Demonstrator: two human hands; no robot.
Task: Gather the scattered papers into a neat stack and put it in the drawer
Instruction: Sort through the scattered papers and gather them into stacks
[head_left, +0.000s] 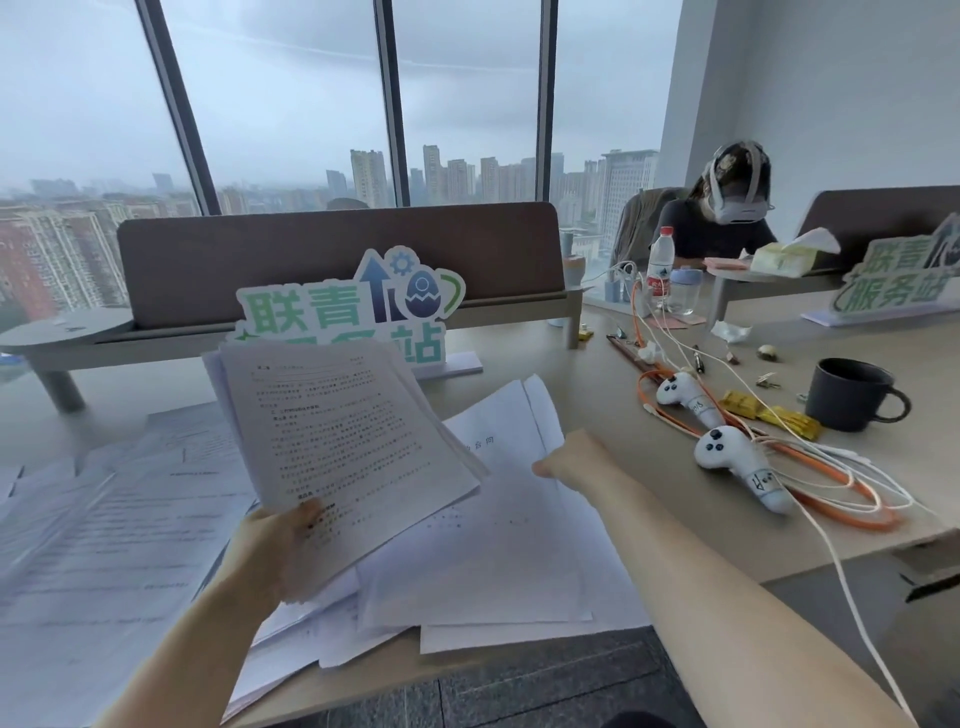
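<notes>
Many loose papers (130, 519) remain spread over the table (649, 467), below and to both sides of the left hand (275, 551), whose grip clamps a partial stack (337, 431) by its lower corner. Right hand (566, 462) reaches onto a sheet (509, 415) beyond it; its fingers are hidden, so grip state cannot be told. Recommended: add sheets singly, then square edges. No drawer visible. Green sign (343, 312) behind the stack reads 联青, 站. Controller (748, 467) labels illegible.
</notes>
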